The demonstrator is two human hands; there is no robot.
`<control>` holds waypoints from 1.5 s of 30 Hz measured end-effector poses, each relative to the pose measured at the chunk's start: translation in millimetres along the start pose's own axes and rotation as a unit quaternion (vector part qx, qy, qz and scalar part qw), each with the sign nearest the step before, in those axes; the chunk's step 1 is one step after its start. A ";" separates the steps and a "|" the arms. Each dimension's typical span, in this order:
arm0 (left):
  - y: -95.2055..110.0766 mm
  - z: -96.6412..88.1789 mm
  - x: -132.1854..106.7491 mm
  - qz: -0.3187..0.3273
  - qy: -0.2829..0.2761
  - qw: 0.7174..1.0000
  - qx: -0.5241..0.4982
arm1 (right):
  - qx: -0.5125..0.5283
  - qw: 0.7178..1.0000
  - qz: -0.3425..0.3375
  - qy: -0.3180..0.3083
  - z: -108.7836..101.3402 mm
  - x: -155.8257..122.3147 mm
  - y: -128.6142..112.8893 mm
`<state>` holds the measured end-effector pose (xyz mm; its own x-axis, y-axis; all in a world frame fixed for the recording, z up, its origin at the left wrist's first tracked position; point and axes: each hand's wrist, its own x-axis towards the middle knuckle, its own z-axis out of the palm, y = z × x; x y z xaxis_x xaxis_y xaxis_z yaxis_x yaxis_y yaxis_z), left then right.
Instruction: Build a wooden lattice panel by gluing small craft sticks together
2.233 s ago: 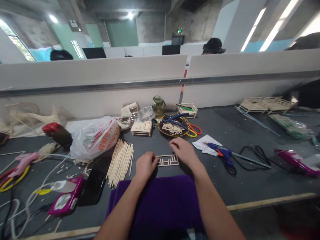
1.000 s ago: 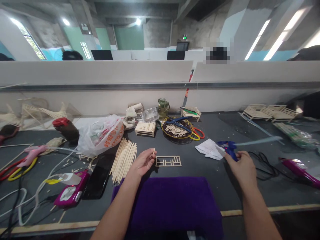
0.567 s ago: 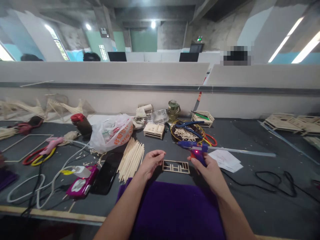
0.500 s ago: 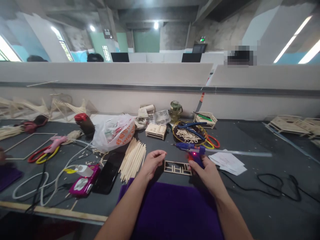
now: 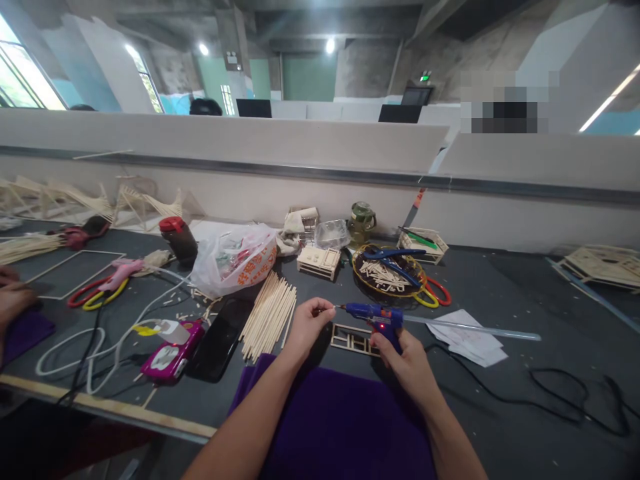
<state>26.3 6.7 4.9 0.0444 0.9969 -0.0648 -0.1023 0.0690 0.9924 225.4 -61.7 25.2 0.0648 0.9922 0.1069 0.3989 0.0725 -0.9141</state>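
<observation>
My right hand (image 5: 403, 357) is closed round the grip of a blue glue gun (image 5: 373, 313), whose nozzle points left at my left hand's fingertips. A long clear glue stick (image 5: 475, 327) juts from the gun's back. My left hand (image 5: 310, 325) pinches a short wooden stick piece (image 5: 331, 309) right at the nozzle. A small flat wooden lattice frame (image 5: 353, 339) lies on the grey table just below the gun, between my hands. A purple cloth (image 5: 340, 420) covers my lap at the table's front edge.
A bundle of wooden sticks (image 5: 270, 313), a black phone (image 5: 219, 338) and a magenta glue gun (image 5: 167, 347) lie left. A plastic bag (image 5: 235, 257), small wooden furniture (image 5: 319, 261), a dish of stick pieces with blue pliers (image 5: 390, 270) stand behind. White paper (image 5: 470, 343) and a black cable (image 5: 550, 390) lie right. Another person's hand (image 5: 13, 297) is far left.
My right hand reached right, took the blue glue gun off the table and brought it over the lattice frame. Its nozzle now meets the stick piece in my left hand.
</observation>
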 end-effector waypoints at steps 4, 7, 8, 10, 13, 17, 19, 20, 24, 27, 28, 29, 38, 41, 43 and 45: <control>1.4 0.6 -0.7 0.012 0.001 1.000 0.007 | -0.025 1.000 -0.009 0.003 1.8 0.3 7.4; 2.9 1.1 -1.5 0.013 0.004 1.000 0.007 | -0.033 0.999 -0.019 0.006 2.6 0.4 9.8; 3.2 1.2 -1.7 0.012 0.004 1.000 0.006 | -0.035 0.999 -0.021 0.006 2.6 0.4 9.8; 3.9 1.4 -1.9 0.010 0.004 1.000 0.005 | -0.039 0.999 -0.023 0.007 2.6 0.4 8.9; 4.6 1.5 -2.2 0.009 0.004 1.000 0.006 | -0.035 0.999 -0.026 0.008 2.6 0.3 7.3; 5.1 1.6 -2.7 0.010 0.007 1.000 0.000 | -0.030 0.999 -0.027 0.010 3.0 0.1 7.2; 4.9 1.6 -2.9 0.009 0.009 1.000 -0.003 | -0.030 0.999 -0.027 0.012 3.1 0.0 7.8; 4.7 1.6 -2.9 0.009 0.010 1.000 -0.004 | -0.030 0.999 -0.026 0.013 3.2 0.0 8.2; 3.9 1.4 -2.7 0.002 0.014 1.000 -0.012 | -0.035 0.999 -0.017 0.011 3.2 -0.2 9.6; 4.0 1.3 -3.1 -0.004 0.017 1.000 -0.019 | -0.035 0.999 -0.015 0.012 3.3 -0.3 9.4; 4.2 1.2 -3.4 -0.006 0.017 1.000 -0.020 | -0.035 0.999 -0.016 0.013 3.3 -0.3 9.0; 4.3 1.1 -3.7 -0.008 0.017 1.000 -0.021 | -0.036 0.999 -0.016 0.013 3.3 -0.3 8.6; 4.6 0.4 -5.3 -0.017 0.011 0.999 -0.025 | -0.040 0.999 -0.016 0.011 3.0 -0.3 7.2; 4.4 0.4 -5.4 -0.015 0.010 0.999 -0.027 | -0.043 0.999 -0.015 0.011 3.5 -0.4 7.6; 3.7 0.6 -5.3 -0.015 0.008 0.999 -0.033 | -0.045 0.999 -0.018 0.013 3.8 -0.4 7.6; 3.0 0.7 -4.9 -0.016 0.005 0.999 -0.041 | -0.045 0.999 -0.021 0.015 4.0 -0.3 7.5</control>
<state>26.5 2.0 8.2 0.0389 0.9944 -0.0983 -0.1821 0.1038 0.9778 224.7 -61.0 16.8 0.0734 0.9849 0.1565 0.4828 0.1022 -0.8697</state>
